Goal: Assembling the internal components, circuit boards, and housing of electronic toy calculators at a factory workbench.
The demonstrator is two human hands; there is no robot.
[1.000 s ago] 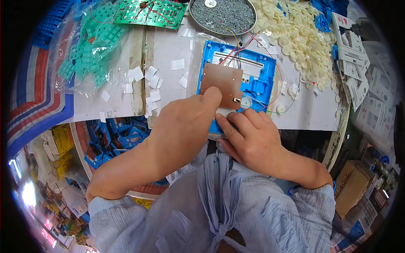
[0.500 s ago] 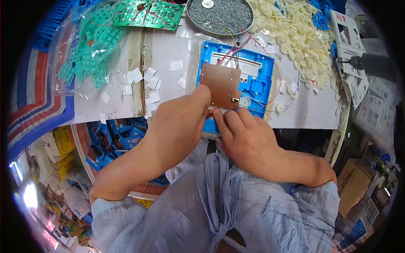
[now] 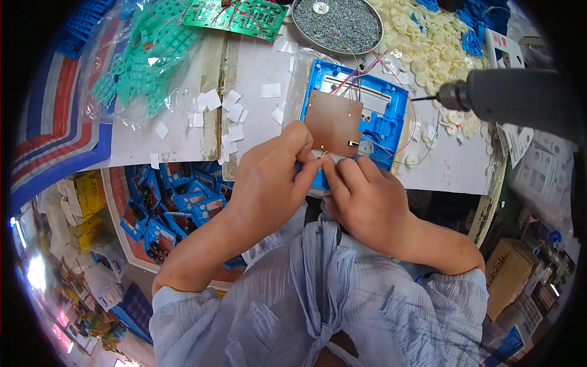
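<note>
A blue plastic housing (image 3: 385,116) lies on the white worktable (image 3: 263,116) with a brown circuit board (image 3: 333,122) set in it and red, blue and yellow wires (image 3: 367,73) running from its top. My left hand (image 3: 269,177) and my right hand (image 3: 364,196) meet at the housing's near edge. Their fingertips pinch a small white piece (image 3: 321,156) against the lower edge of the board. Whatever lies under my fingers is hidden.
An electric screwdriver (image 3: 507,98) hangs at the right, its bit pointing at the housing. A round tray of screws (image 3: 336,21), cream plastic discs (image 3: 422,37), a green circuit board (image 3: 238,12), bagged teal keypads (image 3: 153,61) and white paper squares (image 3: 226,116) crowd the table. Blue parts fill a bin (image 3: 171,202) below.
Both hands have shifted slightly up onto the board's lower edge. The electric screwdriver has come into view at the right.
</note>
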